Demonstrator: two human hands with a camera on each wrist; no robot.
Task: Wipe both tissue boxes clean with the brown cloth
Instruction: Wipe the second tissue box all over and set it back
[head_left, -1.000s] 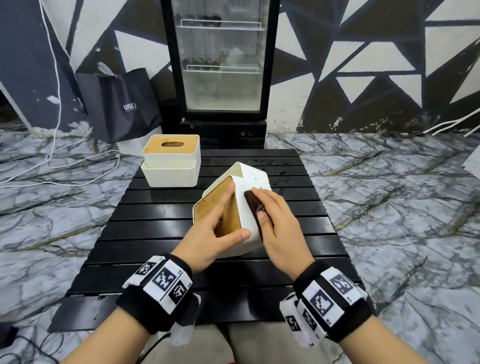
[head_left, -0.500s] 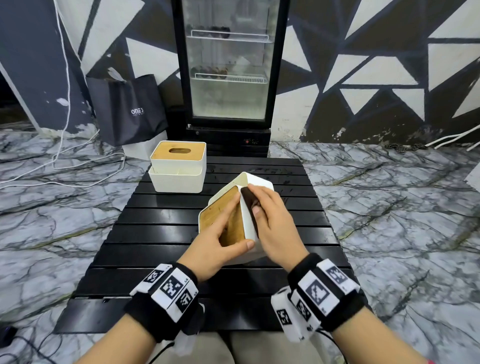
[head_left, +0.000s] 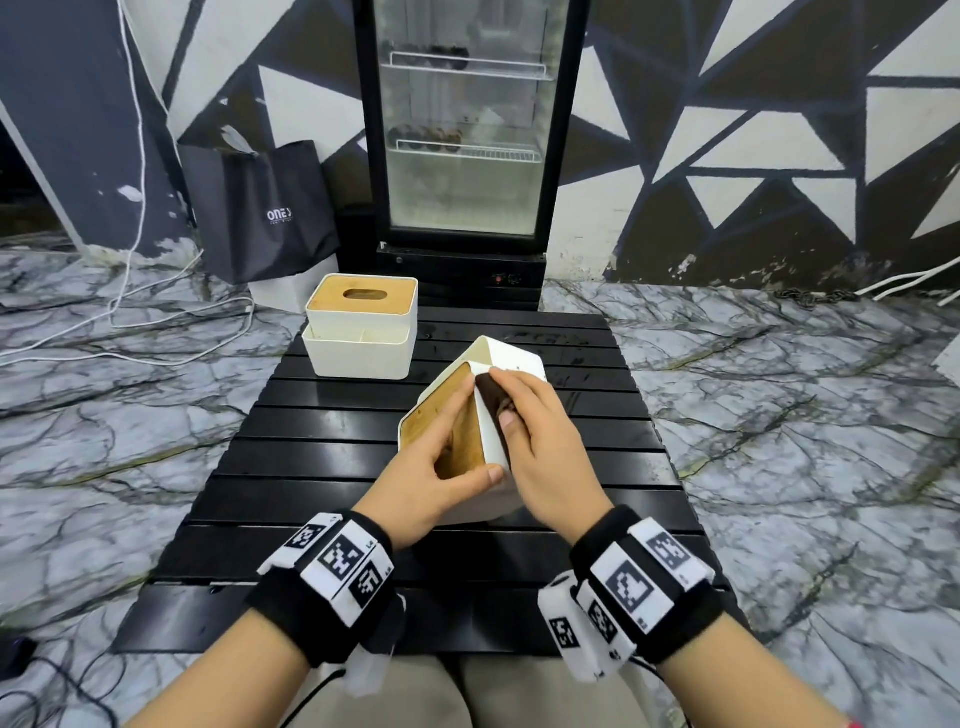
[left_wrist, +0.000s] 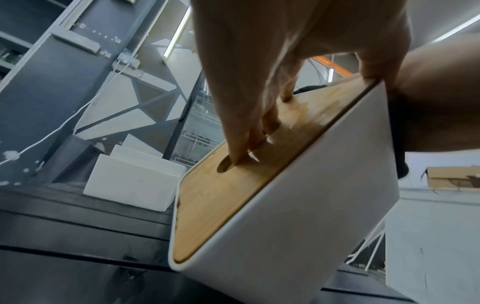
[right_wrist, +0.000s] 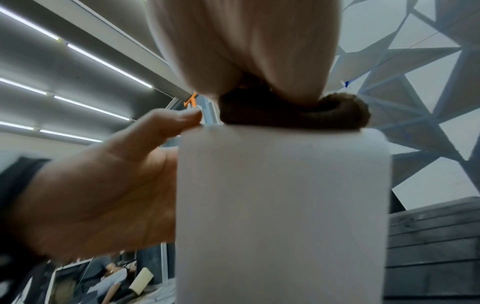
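Observation:
A white tissue box with a wooden lid (head_left: 511, 358) stands tilted on one edge at the middle of the black slatted table (head_left: 322, 457), lid facing left. My left hand (head_left: 447, 457) grips it: fingers reach into the lid's slot (left_wrist: 233, 162) and the thumb hooks over the near edge. On the box's white upper side my right hand (head_left: 540, 452) holds the folded brown cloth (head_left: 493, 395) and presses it close to the lid's rim. The right wrist view shows the cloth (right_wrist: 285, 113) bunched under my fingers on the box (right_wrist: 283, 205). A second tissue box (head_left: 361, 332) stands upright at the table's far left.
A black glass-door fridge (head_left: 462, 156) stands just behind the table. A dark shopping bag (head_left: 260, 213) leans on the wall at the left, and white cables (head_left: 130, 322) trail over the marble floor. Bare slats lie to the left and right of the tilted box.
My right hand has slid the cloth up the box's white side, from its middle toward the upper far end by the lid. The left hand keeps its grip.

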